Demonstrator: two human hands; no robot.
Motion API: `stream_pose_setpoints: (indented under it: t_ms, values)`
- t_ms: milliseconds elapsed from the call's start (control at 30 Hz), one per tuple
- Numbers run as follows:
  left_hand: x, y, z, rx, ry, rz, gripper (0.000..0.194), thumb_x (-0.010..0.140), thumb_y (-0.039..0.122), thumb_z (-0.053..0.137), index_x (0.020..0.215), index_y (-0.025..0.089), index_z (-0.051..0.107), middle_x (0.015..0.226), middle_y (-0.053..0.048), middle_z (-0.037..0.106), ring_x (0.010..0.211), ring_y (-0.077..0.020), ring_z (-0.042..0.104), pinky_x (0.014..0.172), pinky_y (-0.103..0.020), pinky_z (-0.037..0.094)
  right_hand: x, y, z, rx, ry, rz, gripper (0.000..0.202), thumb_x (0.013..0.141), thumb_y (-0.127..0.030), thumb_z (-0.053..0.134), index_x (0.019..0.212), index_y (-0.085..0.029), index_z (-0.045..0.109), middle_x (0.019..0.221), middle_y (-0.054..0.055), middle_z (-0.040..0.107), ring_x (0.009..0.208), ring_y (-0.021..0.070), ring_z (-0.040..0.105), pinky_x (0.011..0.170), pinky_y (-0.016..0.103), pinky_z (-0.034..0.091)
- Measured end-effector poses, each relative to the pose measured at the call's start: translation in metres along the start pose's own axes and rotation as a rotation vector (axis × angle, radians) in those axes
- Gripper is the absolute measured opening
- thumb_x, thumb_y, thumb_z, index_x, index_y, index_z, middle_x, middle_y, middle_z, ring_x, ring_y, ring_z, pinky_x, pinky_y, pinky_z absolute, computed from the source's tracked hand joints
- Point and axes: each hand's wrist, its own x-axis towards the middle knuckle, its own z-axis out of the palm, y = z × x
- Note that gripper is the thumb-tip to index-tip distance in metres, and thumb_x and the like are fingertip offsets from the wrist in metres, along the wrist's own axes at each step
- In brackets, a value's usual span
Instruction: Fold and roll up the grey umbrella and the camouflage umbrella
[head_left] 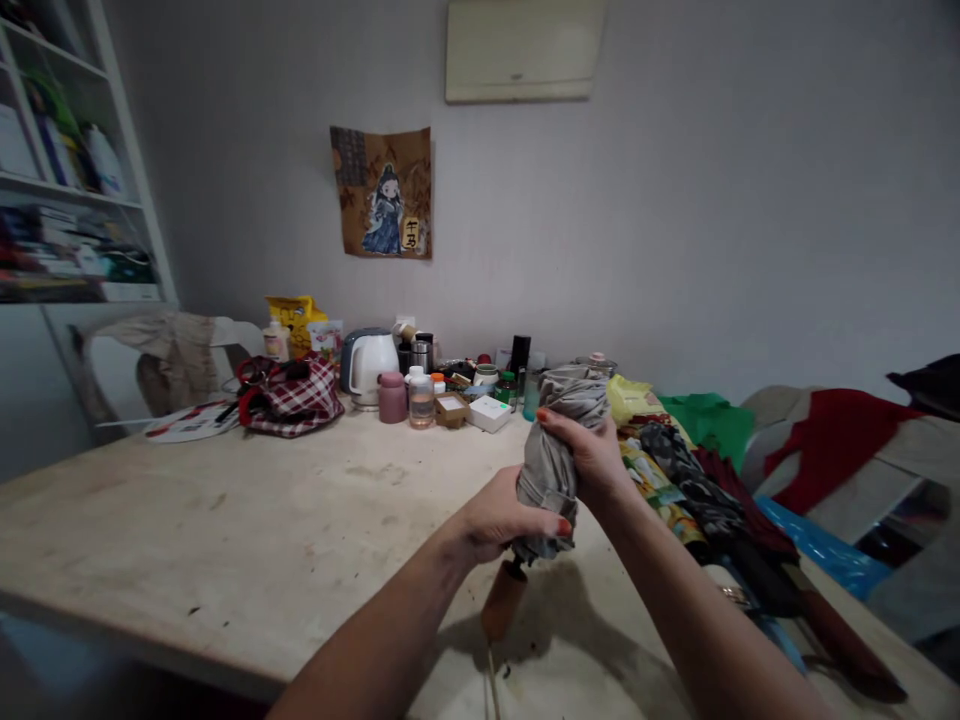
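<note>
A grey folded umbrella (546,475) is held above the table, tilted with its top leaning away to the right. Its short brown handle (504,602) points down toward me, and a thin cord (492,675) trails from the handle's end. My left hand (495,518) is closed around the lower part of the crumpled canopy, thumb across the front. Higher up, my right hand (592,455) grips the canopy from the right side, its thumb pressed on the fabric. The fingers behind the cloth are hidden.
Several folded umbrellas (690,480) lie along the table's right side. Toward the wall stand a white kettle (375,365), a pink jar (391,398), bottles and small boxes (490,413). A red checked bag (296,400) sits at the back left of the table (225,520).
</note>
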Motion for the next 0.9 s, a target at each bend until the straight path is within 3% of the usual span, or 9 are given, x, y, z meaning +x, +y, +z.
stream_pose_setpoints:
  t_ms: [167,267,367,467,567,633,700,767,900]
  values:
    - [0.003,-0.015,-0.006,-0.232,-0.276,-0.014,0.046,0.041,0.023,0.082,0.082,0.007,0.068,0.071,-0.008,0.066,0.059,-0.0199,0.065,0.056,-0.030,0.054,-0.011,-0.027,0.003,0.172,-0.075,0.061,0.054,0.053,-0.029,0.083,0.103,-0.021,0.063,0.073,-0.001,0.065,0.065,0.0148,0.058,0.069,0.029,0.051]
    - [0.002,-0.020,0.001,-0.299,-0.330,-0.004,0.044,0.042,0.023,0.080,0.081,0.007,0.067,0.067,-0.006,0.064,0.052,-0.0162,0.061,0.048,-0.026,0.049,-0.014,-0.039,0.003,0.208,-0.106,0.081,0.050,0.051,-0.030,0.081,0.097,-0.021,0.064,0.074,0.000,0.066,0.061,0.0144,0.057,0.063,0.028,0.051]
    - [-0.001,-0.015,0.013,-0.244,-0.199,-0.004,0.035,0.042,0.020,0.074,0.074,0.010,0.063,0.060,-0.002,0.059,0.044,-0.0096,0.050,0.041,-0.021,0.038,-0.014,-0.039,0.001,0.155,-0.045,0.116,0.046,0.050,-0.031,0.082,0.091,-0.019,0.065,0.074,0.000,0.065,0.058,0.0136,0.056,0.059,0.028,0.051]
    - [-0.002,-0.008,0.021,0.025,0.054,0.061,0.023,0.046,0.014,0.064,0.068,0.012,0.058,0.055,0.003,0.051,0.045,-0.0066,0.042,0.042,-0.020,0.033,-0.009,-0.030,0.001,0.022,0.090,0.036,0.043,0.049,-0.031,0.085,0.085,-0.017,0.065,0.081,0.003,0.067,0.064,0.0151,0.059,0.062,0.028,0.052]
    - [-0.001,-0.005,0.021,0.361,0.296,0.172,0.031,0.047,0.008,0.059,0.078,0.013,0.058,0.061,0.004,0.052,0.054,-0.0073,0.042,0.048,-0.020,0.034,-0.006,-0.020,0.005,-0.106,0.163,-0.061,0.037,0.051,-0.032,0.086,0.075,-0.015,0.064,0.079,0.006,0.068,0.064,0.0163,0.059,0.062,0.030,0.051]
    - [0.001,-0.004,0.017,0.451,0.344,0.195,0.037,0.048,0.006,0.059,0.083,0.014,0.058,0.064,0.004,0.054,0.057,-0.0086,0.044,0.050,-0.020,0.035,-0.007,-0.018,0.008,-0.127,0.194,-0.084,0.035,0.051,-0.031,0.085,0.073,-0.015,0.062,0.074,0.005,0.066,0.058,0.0153,0.057,0.058,0.030,0.050]
    - [0.000,-0.003,0.012,0.393,0.244,0.163,0.034,0.048,0.006,0.061,0.082,0.014,0.059,0.064,0.003,0.055,0.058,-0.0095,0.045,0.050,-0.021,0.035,-0.009,-0.020,0.009,-0.116,0.208,-0.102,0.036,0.051,-0.029,0.085,0.075,-0.015,0.062,0.073,0.003,0.066,0.056,0.0141,0.055,0.056,0.029,0.048]
    - [-0.001,0.000,0.006,0.226,0.039,0.125,0.034,0.049,0.009,0.067,0.083,0.012,0.061,0.069,-0.001,0.061,0.062,-0.0122,0.052,0.054,-0.022,0.039,-0.011,-0.025,0.006,-0.110,0.168,-0.101,0.036,0.053,-0.030,0.085,0.076,-0.015,0.062,0.071,0.002,0.065,0.056,0.0133,0.054,0.055,0.027,0.047]
    - [-0.005,0.005,-0.002,-0.048,-0.221,0.093,0.055,0.051,0.021,0.083,0.100,0.009,0.064,0.090,-0.012,0.068,0.082,-0.0208,0.063,0.072,-0.029,0.048,-0.015,-0.032,-0.002,-0.101,-0.027,-0.036,0.033,0.061,-0.037,0.083,0.075,-0.014,0.064,0.065,0.002,0.062,0.056,0.0132,0.054,0.053,0.025,0.045]
